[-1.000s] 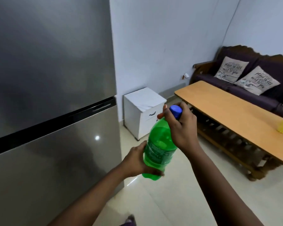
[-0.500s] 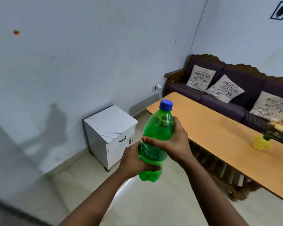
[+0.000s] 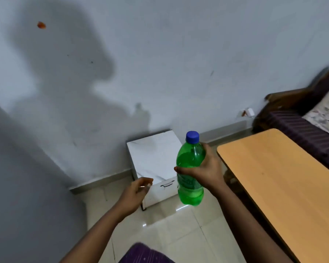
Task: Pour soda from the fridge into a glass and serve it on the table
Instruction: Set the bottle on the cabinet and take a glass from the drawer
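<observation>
A green soda bottle [image 3: 190,173] with a blue cap stands upright in the air at the middle of the view, cap screwed on. My right hand [image 3: 207,168] wraps around its middle from the right. My left hand [image 3: 139,188] hangs apart from the bottle to its left, fingers loosely curled, holding nothing. The wooden table [image 3: 285,185] stretches along the right side, its near corner just right of the bottle. No glass is in view.
A small white cabinet [image 3: 154,156] with a drawer stands against the wall behind the bottle. A dark sofa [image 3: 300,128] with a cushion sits at the far right. The grey fridge side [image 3: 17,186] fills the lower left. Pale floor tiles lie below.
My left hand has let go of the bottle's base and moved left. The right hand alone holds the bottle. The view has swung left and tilted down.
</observation>
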